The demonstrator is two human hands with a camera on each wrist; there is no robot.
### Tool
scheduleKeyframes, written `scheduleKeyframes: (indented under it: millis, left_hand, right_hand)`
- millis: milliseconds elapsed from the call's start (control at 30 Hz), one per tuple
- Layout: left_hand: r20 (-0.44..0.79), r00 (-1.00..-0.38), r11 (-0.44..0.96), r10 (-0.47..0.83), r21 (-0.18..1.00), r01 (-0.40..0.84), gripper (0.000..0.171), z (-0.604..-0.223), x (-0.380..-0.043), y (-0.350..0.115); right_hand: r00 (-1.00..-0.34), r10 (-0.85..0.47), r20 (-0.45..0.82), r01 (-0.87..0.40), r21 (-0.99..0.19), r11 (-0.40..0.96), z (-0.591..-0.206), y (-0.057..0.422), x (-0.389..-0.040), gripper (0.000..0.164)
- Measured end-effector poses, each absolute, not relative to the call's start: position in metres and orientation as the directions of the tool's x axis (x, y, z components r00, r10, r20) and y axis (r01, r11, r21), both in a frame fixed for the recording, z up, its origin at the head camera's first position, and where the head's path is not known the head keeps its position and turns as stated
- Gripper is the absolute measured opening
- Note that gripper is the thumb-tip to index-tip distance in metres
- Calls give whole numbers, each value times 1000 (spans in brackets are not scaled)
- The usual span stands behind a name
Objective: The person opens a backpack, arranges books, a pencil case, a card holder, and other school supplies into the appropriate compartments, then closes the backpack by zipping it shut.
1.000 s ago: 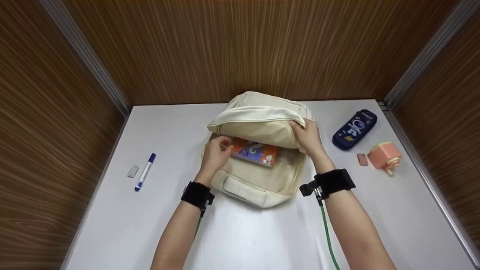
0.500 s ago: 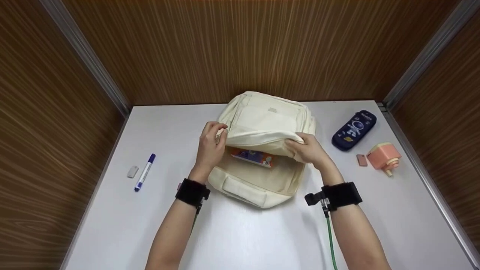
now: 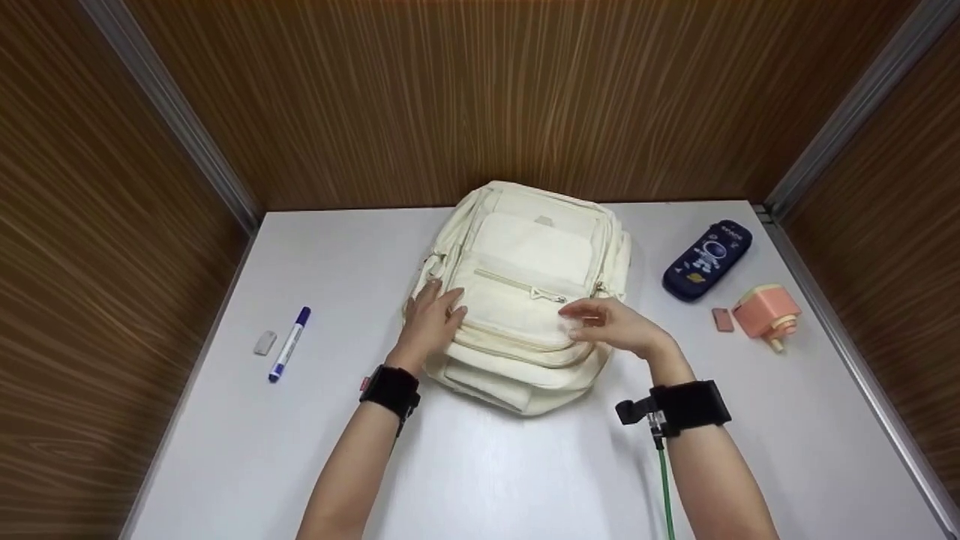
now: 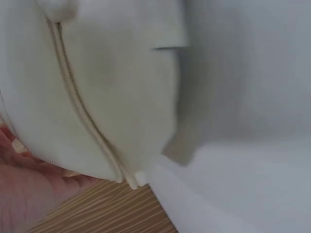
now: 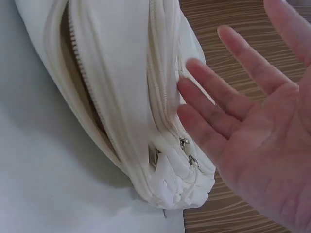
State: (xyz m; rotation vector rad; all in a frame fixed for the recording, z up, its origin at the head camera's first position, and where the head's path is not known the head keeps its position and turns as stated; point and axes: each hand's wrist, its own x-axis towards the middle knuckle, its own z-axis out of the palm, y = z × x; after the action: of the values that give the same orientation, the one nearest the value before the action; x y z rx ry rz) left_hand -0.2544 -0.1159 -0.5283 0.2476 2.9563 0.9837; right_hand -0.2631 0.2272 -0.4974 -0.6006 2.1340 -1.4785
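Note:
A cream backpack [image 3: 532, 247] lies on its back on the white table, its front flap folded down over the main compartment. My left hand [image 3: 431, 319] rests on the flap's left side with fingers spread. Over the right side of the flap, my right hand [image 3: 619, 326] has its fingers extended and grips nothing; the right wrist view shows the open palm [image 5: 262, 141] beside the bag. In that view the main zipper [image 5: 87, 73] gapes along the bag's side. The book seen earlier inside is hidden under the flap.
On the right lie a navy pencil case [image 3: 707, 260], a small pink eraser [image 3: 723, 319] and a pink pencil sharpener [image 3: 769, 311] with a crank. A blue-capped marker [image 3: 290, 345] and a grey eraser [image 3: 265, 343] lie on the left. Wood-grain panels [image 3: 480, 105] enclose the table.
The lifted backpack flap has come down toward me and covers the orange-and-blue book. My right hand has let go of the flap edge, and my left hand has come down onto the flap.

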Motion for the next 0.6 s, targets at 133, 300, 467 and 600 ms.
scheduleKeyframes:
  millis: [133, 300, 467, 600]
  left_hand:
    - [-45, -985, 840, 164, 531, 115, 47, -539, -250, -117]
    - [-42, -985, 856, 165, 503, 122, 47, -545, -248, -115]
    - [-33, -987, 877, 158, 464, 125, 47, -548, -244, -111]
    - [-16, -987, 889, 159, 436, 136, 48, -548, -238, -107]
  right_hand:
    - [-911, -409, -59, -147, -878, 456, -502, 218, -259, 53]
    - [-941, -323, -99, -156, -721, 675, -506, 203, -249, 69]
    - [-925, -331, -189, -157, -602, 783, -510, 190, -245, 79]
    - [-916, -337, -217, -170, -551, 817, -514, 186, -249, 86]
